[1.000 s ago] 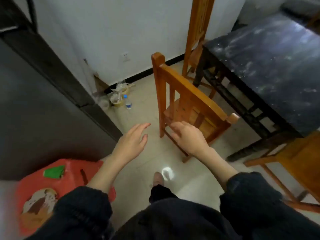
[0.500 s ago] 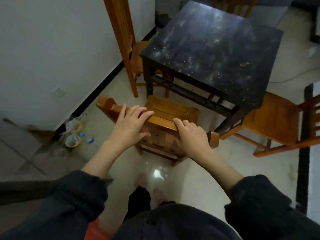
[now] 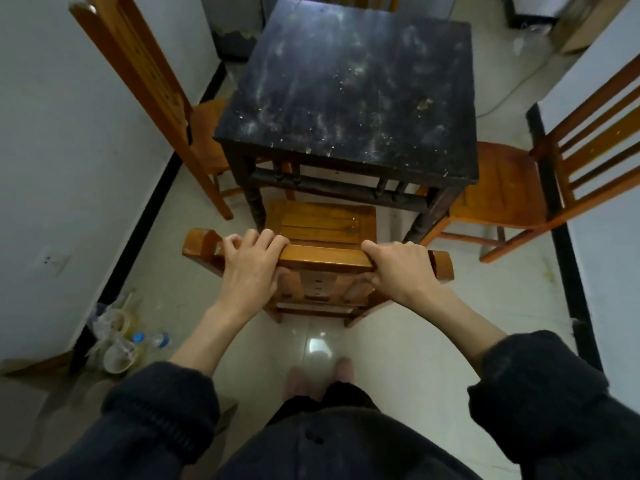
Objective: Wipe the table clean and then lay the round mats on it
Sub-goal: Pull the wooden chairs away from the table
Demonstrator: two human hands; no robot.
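I can't read any text, label, brand, number or sign from my feed. The bottles [image 3: 152, 339] on the floor by the left wall have blue caps, but any labels on them are too small and blurred for me to make out. The wall socket [image 3: 52, 260] on the left wall carries no marking I can read. The dark table [image 3: 349, 84] shows only pale smears and specks across its top, no lettering.

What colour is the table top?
Black, smeared with whitish dust and crumbs; the table shows best in the head view.
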